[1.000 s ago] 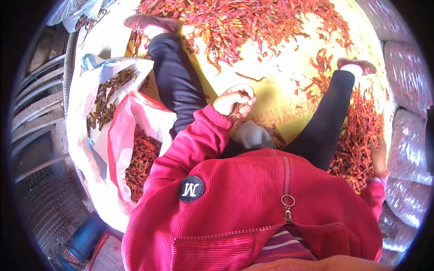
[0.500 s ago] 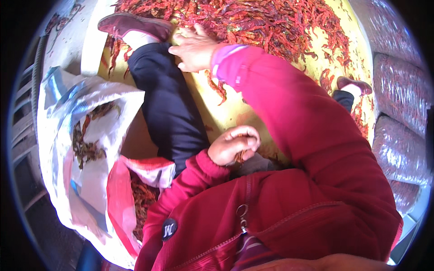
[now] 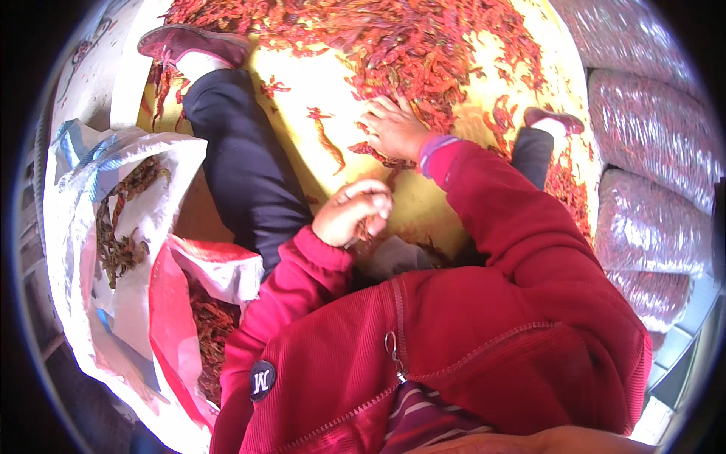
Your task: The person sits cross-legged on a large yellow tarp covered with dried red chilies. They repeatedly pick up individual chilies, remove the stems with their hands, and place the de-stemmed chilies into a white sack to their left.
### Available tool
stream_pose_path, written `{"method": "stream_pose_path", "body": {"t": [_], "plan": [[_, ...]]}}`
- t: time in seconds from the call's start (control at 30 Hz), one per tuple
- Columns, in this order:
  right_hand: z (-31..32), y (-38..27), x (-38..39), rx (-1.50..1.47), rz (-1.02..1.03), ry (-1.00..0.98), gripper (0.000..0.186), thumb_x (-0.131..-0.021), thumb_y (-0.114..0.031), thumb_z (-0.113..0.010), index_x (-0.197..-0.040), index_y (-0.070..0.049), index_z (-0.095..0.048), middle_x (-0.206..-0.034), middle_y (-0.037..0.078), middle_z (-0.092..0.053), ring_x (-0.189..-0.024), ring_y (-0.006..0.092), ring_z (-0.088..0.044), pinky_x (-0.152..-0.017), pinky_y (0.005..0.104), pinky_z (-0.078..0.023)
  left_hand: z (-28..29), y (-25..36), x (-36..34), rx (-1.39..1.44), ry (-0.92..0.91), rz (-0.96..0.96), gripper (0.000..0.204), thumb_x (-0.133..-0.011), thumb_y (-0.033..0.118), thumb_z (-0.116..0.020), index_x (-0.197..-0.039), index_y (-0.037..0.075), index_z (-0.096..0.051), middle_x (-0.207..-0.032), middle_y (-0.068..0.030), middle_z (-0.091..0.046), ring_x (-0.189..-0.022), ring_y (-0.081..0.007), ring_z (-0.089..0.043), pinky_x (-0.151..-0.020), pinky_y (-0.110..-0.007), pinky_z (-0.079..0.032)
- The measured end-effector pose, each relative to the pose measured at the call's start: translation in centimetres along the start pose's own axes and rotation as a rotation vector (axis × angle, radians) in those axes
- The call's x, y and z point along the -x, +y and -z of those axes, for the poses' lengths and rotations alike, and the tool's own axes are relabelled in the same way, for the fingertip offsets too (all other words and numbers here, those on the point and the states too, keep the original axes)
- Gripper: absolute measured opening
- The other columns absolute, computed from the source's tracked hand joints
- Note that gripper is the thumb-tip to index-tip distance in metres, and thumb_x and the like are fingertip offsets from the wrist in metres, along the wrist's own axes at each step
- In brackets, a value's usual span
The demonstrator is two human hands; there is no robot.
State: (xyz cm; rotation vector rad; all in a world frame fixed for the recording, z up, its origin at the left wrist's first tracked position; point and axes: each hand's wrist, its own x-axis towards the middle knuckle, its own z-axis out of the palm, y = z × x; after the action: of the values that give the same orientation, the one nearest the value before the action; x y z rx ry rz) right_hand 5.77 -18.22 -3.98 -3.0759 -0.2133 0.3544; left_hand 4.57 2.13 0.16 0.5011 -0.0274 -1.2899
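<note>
In front of my chest, my left hand (image 3: 349,213) is curled closed around some dried red chilli peppers (image 3: 367,227), of which only a little shows below the fingers. My right hand (image 3: 393,130) reaches forward with its fingers spread, palm down on the near edge of a big heap of dried red chillies (image 3: 423,60). A few chillies lie against its palm side. Between my two hands and my left leg, a loose chilli (image 3: 328,144) rests by itself on the yellow surface (image 3: 291,125).
A white woven sack (image 3: 72,303) stands open at my left with darker, brownish chillies (image 3: 117,242) inside. Beside it a red-and-white bag (image 3: 170,303) holds more chillies. My legs stretch out either side. Clear plastic packs (image 3: 650,136) of chillies are stacked at the right.
My right hand has moved right, away from beside my left shoe to the near edge of the heap. My left hand stays closed on chillies. The view has shifted slightly.
</note>
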Motion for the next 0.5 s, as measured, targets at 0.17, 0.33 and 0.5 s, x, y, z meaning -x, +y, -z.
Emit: {"method": "stream_pose_path", "body": {"t": [0.17, 0.33, 0.5], "plan": [[-0.2, 1.2, 7.7, -0.094, -0.042, -0.029, 0.037, -0.073, -0.026, -0.047, -0.105, -0.008, -0.046, -0.112, 0.009, -0.041, -0.112, 0.0229, -0.028, -0.092, 0.0496, -0.014, -0.2, -1.1, -1.1, -0.159, -0.055, -0.066, 0.026, -0.079, 0.026, -0.045, -0.075, 0.001, -0.05, -0.064, -0.0061, -0.049, -0.046, -0.0098, -0.042, -0.04, -0.019, -0.032], [1.1, 2.4, 11.0, -0.313, 0.079, 0.007, 0.024, -0.073, -0.02, -0.047, -0.091, -0.006, -0.052, -0.089, 0.009, -0.051, -0.091, 0.0249, -0.045, -0.08, 0.0393, -0.033, -0.6, -1.8, -1.8, -0.214, -0.015, -0.025, 0.028, -0.081, 0.026, -0.043, -0.069, 0.002, -0.049, -0.063, -0.0059, -0.047, -0.043, -0.0094, -0.039, -0.039, -0.02, -0.03], [3.6, 4.1, 9.4, -0.515, -0.222, 0.107, 0.017, -0.077, -0.018, -0.043, -0.082, -0.004, -0.051, -0.081, 0.015, -0.053, -0.076, 0.0284, -0.051, -0.072, 0.0374, -0.038, -0.4, -2.0, -2.1, -0.189, -0.001, 0.027, 0.025, -0.081, 0.024, -0.044, -0.068, 0.003, -0.049, -0.059, -0.004, -0.046, -0.043, -0.0081, -0.039, -0.039, -0.019, -0.029]]}}
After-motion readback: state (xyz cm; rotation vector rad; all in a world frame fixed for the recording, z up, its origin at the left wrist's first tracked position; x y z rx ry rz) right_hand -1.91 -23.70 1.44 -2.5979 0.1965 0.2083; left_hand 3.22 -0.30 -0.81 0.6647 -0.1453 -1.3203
